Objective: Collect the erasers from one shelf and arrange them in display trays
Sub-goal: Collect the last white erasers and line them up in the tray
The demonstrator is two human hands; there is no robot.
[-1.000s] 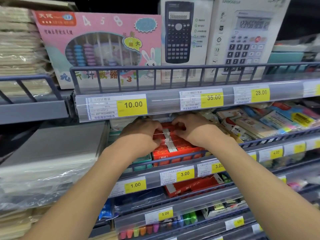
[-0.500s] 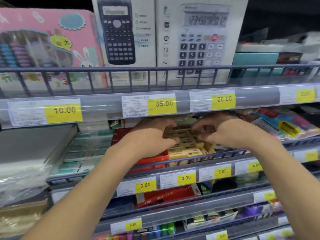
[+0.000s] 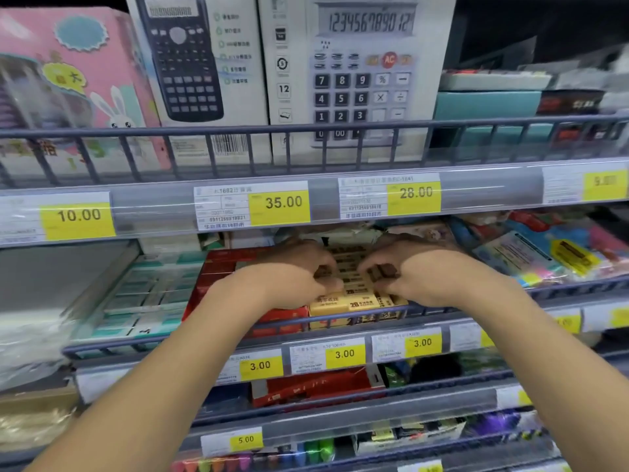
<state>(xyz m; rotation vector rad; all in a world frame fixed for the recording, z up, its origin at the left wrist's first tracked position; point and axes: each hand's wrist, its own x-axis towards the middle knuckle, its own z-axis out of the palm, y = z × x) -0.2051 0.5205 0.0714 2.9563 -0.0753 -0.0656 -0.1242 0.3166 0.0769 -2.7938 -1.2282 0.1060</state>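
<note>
Both hands in the erasers on the shelf.
The left hand [image 3: 292, 274] and the right hand [image 3: 418, 270] reach under the price rail [image 3: 153, 212]; their fingers are curled and pinch yellow erasers [image 3: 354, 301], which lie in rows behind the wire shelf edge [image 3: 442, 310], beside a red box [image 3: 218, 270].

Wire-fronted shelf [image 3: 442, 310] carries yellow erasers [image 3: 343, 303] (red box [image 3: 221, 267] beside).

Your only view: head camera, close to shelf rack [image 3: 340, 321], facing forward, slightly down; your forearms enter from bottom edge, calculator boxes [image 3: 357, 80] fill top.
</note>
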